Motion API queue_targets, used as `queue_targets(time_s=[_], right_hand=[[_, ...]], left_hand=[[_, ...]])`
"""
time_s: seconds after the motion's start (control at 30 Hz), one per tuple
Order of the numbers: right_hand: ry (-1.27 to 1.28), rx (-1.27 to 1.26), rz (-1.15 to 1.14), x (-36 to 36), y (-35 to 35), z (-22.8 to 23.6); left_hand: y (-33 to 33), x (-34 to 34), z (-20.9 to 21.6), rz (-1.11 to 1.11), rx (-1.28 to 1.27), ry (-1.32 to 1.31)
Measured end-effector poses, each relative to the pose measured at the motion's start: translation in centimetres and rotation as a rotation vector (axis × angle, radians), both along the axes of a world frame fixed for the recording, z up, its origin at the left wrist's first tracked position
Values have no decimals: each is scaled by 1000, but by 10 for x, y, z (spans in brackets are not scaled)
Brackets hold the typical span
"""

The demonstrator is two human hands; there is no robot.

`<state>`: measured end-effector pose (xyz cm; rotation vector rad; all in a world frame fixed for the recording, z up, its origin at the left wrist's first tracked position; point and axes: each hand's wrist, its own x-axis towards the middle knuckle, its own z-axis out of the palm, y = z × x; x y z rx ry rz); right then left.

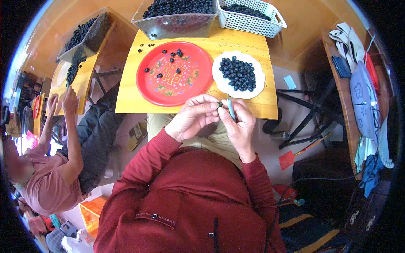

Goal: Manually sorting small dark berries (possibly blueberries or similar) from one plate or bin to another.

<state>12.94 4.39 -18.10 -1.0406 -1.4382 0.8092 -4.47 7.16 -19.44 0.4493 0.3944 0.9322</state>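
Observation:
My left hand [196, 114] is closed in a pinch on a small dark ball [220, 105], bead- or berry-like, in front of the table's near edge. In my right hand [239, 123] is a slim light-blue tool [231, 110], held like a pen; its working tip is hard to make out beside the ball. Just beyond my hands, a white scalloped plate [219, 86] carries a heap of similar dark balls [238, 74]. To its left, a round red tray [145, 86] with a printed pattern has several loose dark balls scattered on it.
At the yellow table's [126, 95] far side stand a clear bin [177, 27] and a white perforated basket [249, 24], both holding dark balls. On the left a co-worker [55, 181] reaches toward another table. A wooden surface [337, 88] with cloths lies right.

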Motion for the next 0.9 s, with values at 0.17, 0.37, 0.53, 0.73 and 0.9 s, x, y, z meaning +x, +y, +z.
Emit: queue_targets(time_s=[0.17,0.37,0.53,0.73,0.9], right_hand=[[-131,104,37,-2,-1,10],[-237,107,62,-5,-4,7],[-292,136,96,-3,-4,12],[-331,218,159,-2,-4,15],[-256,194,116,-1,-6,11]], left_hand=[[-7,-1,4,8,-3,-5],[-14,-8,4,3,-43,8],[-18,-11,3,-1,-76,33],[-22,-14,4,-6,-61,43],[-23,-12,6,-22,-49,57]])
